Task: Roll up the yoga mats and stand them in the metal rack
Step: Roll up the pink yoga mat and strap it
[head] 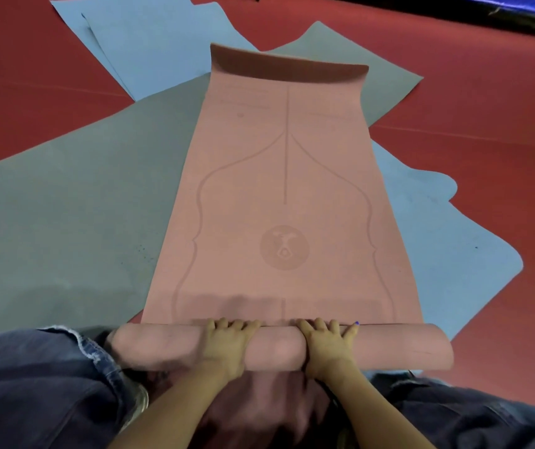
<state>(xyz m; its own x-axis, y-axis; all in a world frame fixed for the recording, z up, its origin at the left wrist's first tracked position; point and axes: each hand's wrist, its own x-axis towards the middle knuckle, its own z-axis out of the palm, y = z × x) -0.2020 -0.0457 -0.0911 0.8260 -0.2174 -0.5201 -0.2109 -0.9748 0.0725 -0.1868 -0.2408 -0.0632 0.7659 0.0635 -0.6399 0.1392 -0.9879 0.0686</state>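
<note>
A pink yoga mat (pixel 284 196) with an embossed line pattern lies flat in front of me, its far end curled upward. The near end is wound into a thick roll (pixel 276 346) lying across the view. My left hand (pixel 227 345) lies on top of the roll left of centre, its fingers bent over the far side. My right hand (pixel 327 343) lies on it right of centre, fingers spread and bent over the top. No metal rack is in view.
A grey mat (pixel 65 228) is spread under the pink one on the left. Blue mats lie at the back left (pixel 149 43) and on the right (pixel 447 247). The floor (pixel 486 108) is red. My knees in blue jeans (pixel 33 384) flank the roll.
</note>
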